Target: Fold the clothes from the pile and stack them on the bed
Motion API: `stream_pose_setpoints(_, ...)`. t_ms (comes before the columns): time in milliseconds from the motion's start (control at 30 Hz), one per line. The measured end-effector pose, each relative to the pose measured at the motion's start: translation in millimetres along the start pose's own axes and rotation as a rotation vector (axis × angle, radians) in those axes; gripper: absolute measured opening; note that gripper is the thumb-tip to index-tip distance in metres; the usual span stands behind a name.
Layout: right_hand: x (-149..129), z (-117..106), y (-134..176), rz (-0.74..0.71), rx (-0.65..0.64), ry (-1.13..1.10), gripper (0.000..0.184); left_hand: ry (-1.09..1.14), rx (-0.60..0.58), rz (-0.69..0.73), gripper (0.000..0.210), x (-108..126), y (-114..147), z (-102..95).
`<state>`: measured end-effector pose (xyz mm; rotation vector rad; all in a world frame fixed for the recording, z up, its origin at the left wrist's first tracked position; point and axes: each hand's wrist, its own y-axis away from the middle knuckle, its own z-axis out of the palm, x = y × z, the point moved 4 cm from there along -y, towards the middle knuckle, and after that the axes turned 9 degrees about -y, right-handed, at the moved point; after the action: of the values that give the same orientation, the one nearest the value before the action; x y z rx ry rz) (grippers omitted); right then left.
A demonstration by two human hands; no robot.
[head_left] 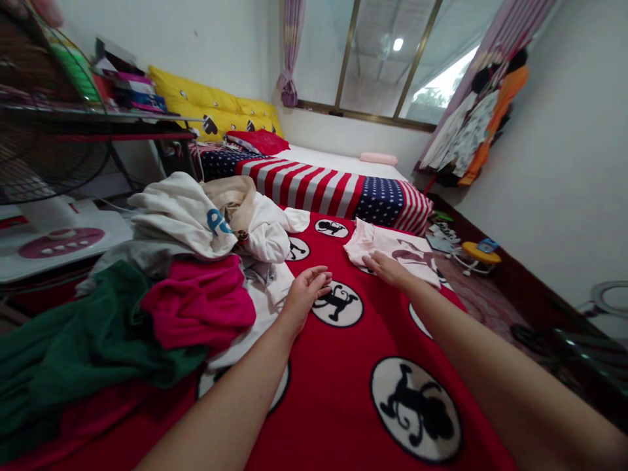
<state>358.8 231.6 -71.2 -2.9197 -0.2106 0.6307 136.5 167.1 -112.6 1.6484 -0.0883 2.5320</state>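
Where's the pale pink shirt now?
Head view, right of centre: pale pink shirt lies on the red blanket, toward its far right edge, by the right hand.

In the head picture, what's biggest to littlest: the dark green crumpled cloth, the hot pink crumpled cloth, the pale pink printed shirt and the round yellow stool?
1. Dark green crumpled cloth
2. Hot pink crumpled cloth
3. Pale pink printed shirt
4. Round yellow stool
Nearness to the camera makes real sizes unsure.
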Motion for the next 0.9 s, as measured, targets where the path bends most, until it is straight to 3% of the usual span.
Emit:
stream_pose_setpoints(100,-43,9,42,-0.054,0.073,-0.214,0.043,0.01,-0.009,-0.001,0.02,0,0,0.6)
stream_pose_setpoints(200,-85,33,110,-0.102,0.109,-0.425,0.044,0.004,-0.013,0.008,0.017,0,-1,0.9)
stream_pose_setpoints(300,-116,58,170,-0.087,0.034,-0.425,0.045,-0.03,-0.013,0.025,0.016,0,-1,1.6)
stream_pose_setpoints(367,-129,66,192,-0.085,0.014,-0.382,0.046,-0.072,-0.015,0.039,0.015,1,0,2.2)
stream_pose_setpoints(667,-135,63,190,-0.147,0.114,-0.341,0.029,-0.443,-0.059,0.09,0.015,17,18,11.2)
stream_pose_setpoints(833,-132,63,193,-0.191,0.152,-0.41,0.025,-0.881,-0.328,0.284,0.02,54,48,35.1)
stream_pose_setpoints(900,-132,63,194,-0.194,0.152,-0.428,0.024,-1.114,-0.376,0.384,0.022,78,65,31.2)
